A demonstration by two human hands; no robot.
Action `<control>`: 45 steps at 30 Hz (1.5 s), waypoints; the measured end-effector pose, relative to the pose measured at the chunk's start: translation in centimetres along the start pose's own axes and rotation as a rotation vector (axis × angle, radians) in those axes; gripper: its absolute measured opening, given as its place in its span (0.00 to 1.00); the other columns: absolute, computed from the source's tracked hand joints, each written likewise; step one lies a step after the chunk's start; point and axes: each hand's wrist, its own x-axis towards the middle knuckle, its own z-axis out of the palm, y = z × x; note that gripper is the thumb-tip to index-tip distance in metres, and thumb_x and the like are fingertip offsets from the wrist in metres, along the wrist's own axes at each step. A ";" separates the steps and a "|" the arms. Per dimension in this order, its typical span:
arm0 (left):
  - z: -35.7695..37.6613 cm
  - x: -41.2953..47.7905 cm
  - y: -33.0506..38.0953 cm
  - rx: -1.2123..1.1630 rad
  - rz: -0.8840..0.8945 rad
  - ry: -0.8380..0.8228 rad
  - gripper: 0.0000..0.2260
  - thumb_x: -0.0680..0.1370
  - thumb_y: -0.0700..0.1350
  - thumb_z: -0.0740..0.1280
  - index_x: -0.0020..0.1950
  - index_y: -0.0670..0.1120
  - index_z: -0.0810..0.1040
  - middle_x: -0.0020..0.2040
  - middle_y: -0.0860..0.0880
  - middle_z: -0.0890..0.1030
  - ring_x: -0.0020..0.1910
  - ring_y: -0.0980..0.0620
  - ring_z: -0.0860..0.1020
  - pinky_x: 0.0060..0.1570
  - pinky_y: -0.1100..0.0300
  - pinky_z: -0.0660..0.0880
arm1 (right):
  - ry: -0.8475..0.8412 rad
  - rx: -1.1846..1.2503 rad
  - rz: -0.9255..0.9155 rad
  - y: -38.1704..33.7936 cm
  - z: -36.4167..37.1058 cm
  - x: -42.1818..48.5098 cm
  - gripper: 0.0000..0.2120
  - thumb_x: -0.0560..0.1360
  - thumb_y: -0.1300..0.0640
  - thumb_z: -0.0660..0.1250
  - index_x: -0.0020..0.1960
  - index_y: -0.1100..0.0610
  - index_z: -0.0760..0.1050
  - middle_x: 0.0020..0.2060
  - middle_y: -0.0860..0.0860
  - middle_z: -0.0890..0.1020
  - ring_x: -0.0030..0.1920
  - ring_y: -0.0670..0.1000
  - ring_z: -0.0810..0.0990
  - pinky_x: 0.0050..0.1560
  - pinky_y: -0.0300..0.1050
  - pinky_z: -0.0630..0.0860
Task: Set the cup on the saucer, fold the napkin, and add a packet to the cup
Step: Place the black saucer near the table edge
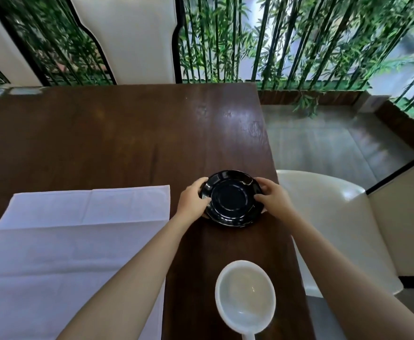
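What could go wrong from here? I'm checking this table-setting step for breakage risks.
The black saucer, held by the left hand and right hand, sits close to the table edge and might slide off. The white cup lies between the forearms; an elbow could knock it.

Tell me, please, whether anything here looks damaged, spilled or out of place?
One thing stands out: the black saucer, held at both sides by the left hand and right hand, shows a notch in its far right rim, possibly a chip or only a reflection. The white cup looks empty and the napkin lies flat; nothing spilled.
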 end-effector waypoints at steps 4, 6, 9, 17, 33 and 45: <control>0.0 -0.3 0.2 -0.060 -0.018 0.043 0.25 0.74 0.35 0.66 0.68 0.50 0.70 0.62 0.44 0.76 0.58 0.42 0.76 0.53 0.43 0.78 | -0.031 0.080 0.032 -0.6 -0.1 -0.4 0.25 0.72 0.72 0.63 0.65 0.54 0.73 0.45 0.54 0.82 0.37 0.57 0.83 0.26 0.42 0.81; -0.1 -0.6 0.3 -0.092 -0.040 0.041 0.25 0.74 0.35 0.66 0.69 0.50 0.69 0.62 0.44 0.75 0.58 0.42 0.76 0.52 0.43 0.79 | -0.053 0.101 0.040 -1.0 -0.2 -0.7 0.25 0.72 0.73 0.63 0.65 0.55 0.73 0.45 0.53 0.82 0.37 0.55 0.82 0.26 0.42 0.81; -0.7 -1.2 0.4 -0.113 -0.060 0.044 0.26 0.74 0.35 0.66 0.70 0.51 0.68 0.60 0.46 0.75 0.57 0.44 0.76 0.50 0.45 0.80 | -0.080 0.119 0.026 -1.9 -0.5 -1.0 0.25 0.72 0.72 0.63 0.66 0.55 0.73 0.46 0.54 0.83 0.39 0.54 0.83 0.28 0.42 0.81; -4.7 -3.4 2.6 -0.254 -0.050 0.088 0.25 0.75 0.33 0.65 0.69 0.51 0.69 0.52 0.50 0.74 0.42 0.52 0.76 0.24 0.61 0.78 | -0.096 0.144 -0.052 -7.0 -1.2 -2.7 0.25 0.72 0.73 0.64 0.65 0.55 0.74 0.46 0.53 0.83 0.40 0.55 0.84 0.30 0.46 0.83; -17.0 -14.1 4.2 -0.341 0.038 0.242 0.24 0.72 0.31 0.67 0.65 0.50 0.73 0.46 0.52 0.80 0.41 0.50 0.79 0.26 0.56 0.80 | -0.108 0.074 -0.257 -19.6 2.0 -12.1 0.23 0.70 0.74 0.65 0.61 0.56 0.78 0.34 0.47 0.81 0.25 0.40 0.81 0.23 0.35 0.76; -25.5 -29.5 -5.2 -0.504 -0.087 0.334 0.27 0.72 0.29 0.64 0.69 0.46 0.69 0.48 0.45 0.79 0.43 0.45 0.80 0.37 0.49 0.82 | -0.386 0.027 -0.343 -24.5 13.8 -23.2 0.24 0.70 0.75 0.62 0.59 0.54 0.79 0.34 0.50 0.80 0.29 0.47 0.81 0.26 0.38 0.79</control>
